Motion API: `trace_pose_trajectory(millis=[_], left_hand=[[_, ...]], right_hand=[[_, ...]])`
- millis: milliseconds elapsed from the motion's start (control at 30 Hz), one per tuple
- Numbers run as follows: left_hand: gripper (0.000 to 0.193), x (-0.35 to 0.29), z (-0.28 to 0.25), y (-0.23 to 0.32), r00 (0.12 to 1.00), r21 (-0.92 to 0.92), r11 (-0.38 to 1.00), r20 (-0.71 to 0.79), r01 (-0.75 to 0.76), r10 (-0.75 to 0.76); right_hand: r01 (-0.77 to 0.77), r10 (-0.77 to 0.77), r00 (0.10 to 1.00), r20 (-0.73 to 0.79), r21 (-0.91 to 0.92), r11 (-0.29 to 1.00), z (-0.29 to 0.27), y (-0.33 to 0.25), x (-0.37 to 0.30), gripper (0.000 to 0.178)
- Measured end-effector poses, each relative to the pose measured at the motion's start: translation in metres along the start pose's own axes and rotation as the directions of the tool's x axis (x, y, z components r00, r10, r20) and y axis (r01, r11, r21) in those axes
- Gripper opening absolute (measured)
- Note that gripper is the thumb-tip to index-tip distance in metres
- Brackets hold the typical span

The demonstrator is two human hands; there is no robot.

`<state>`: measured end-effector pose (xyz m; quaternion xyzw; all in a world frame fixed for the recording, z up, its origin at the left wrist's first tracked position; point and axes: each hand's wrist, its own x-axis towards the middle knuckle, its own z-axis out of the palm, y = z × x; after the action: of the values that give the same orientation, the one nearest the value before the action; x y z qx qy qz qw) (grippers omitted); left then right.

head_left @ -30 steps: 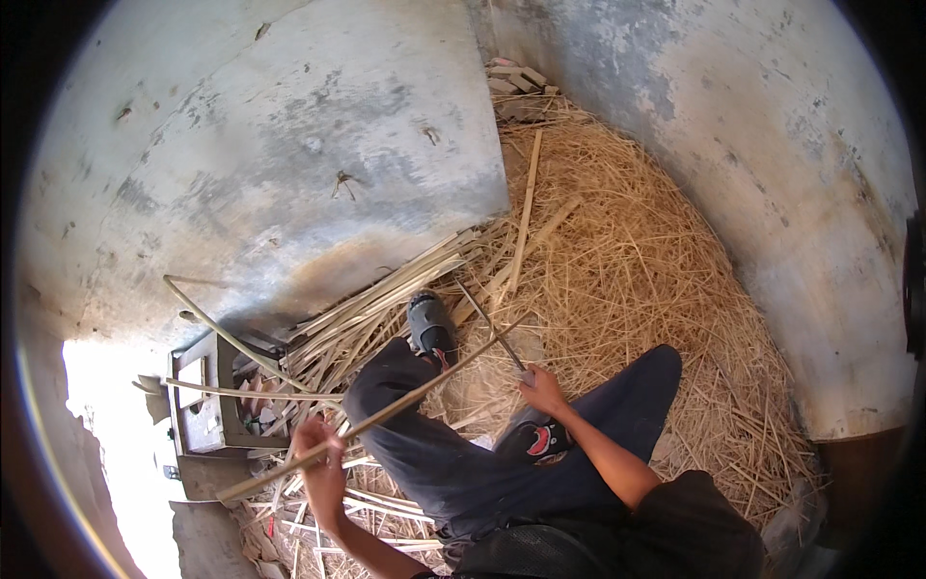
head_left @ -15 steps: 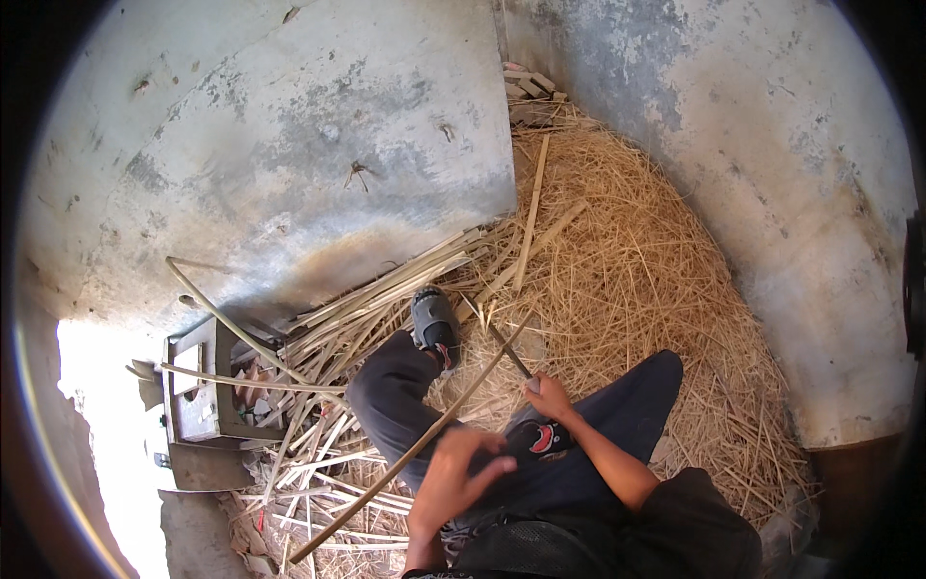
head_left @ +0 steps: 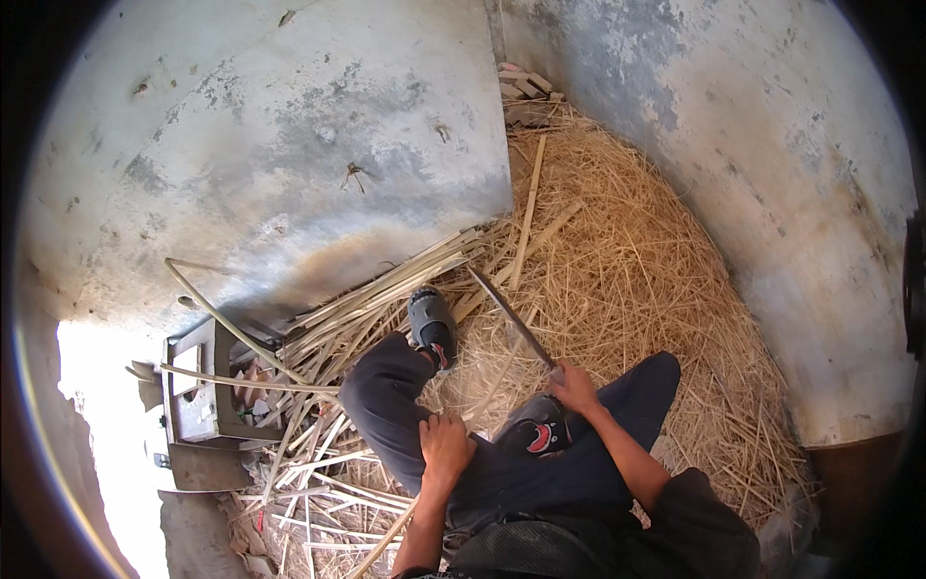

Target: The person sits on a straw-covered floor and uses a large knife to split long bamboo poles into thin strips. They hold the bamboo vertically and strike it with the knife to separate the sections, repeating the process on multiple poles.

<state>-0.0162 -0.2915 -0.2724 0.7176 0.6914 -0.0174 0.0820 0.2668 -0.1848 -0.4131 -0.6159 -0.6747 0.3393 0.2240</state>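
I sit on straw with my legs in dark trousers stretched forward, a grey shoe (head_left: 431,323) at the end of the left leg. My right hand (head_left: 576,387) is shut on the handle of a long, narrow blade (head_left: 511,318) that points up and to the left over the straw. My left hand (head_left: 446,447) rests on my left thigh, closed around a long thin cane strip (head_left: 388,546) that runs from the lower left, under the hand, up toward the blade.
A pile of split cane strips (head_left: 386,289) lies left of the shoe against a grey plastered wall (head_left: 289,145). A small metal box (head_left: 198,396) stands at the left. A loose straw heap (head_left: 637,251) fills the corner; another wall (head_left: 772,145) curves along the right.
My left hand has moved from far out at the left in to my thigh, bringing the cane strip along it; the strip now lies steeper. The right hand and blade have barely shifted.
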Motion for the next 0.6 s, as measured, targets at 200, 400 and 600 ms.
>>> trace_pose_trajectory(millis=[200,400,600], left_hand=[[0.023,-0.003,0.013,0.004,0.996,0.040,0.999,0.080,0.022,-0.025],[0.028,-0.001,0.028,0.013,0.999,-0.029,0.998,0.013,0.052,-0.052],[0.030,-0.005,-0.011,0.022,0.965,-0.248,0.939,0.171,0.239,-0.200]], right_hand=[[0.017,-0.017,0.997,-0.075,-0.007,1.000,-0.025,0.016,0.008,0.046],[0.038,-0.038,0.999,-0.013,0.037,0.999,-0.020,-0.011,-0.030,0.042],[0.196,-0.192,0.978,0.086,-0.036,0.980,-0.008,-0.017,-0.040,0.039]])
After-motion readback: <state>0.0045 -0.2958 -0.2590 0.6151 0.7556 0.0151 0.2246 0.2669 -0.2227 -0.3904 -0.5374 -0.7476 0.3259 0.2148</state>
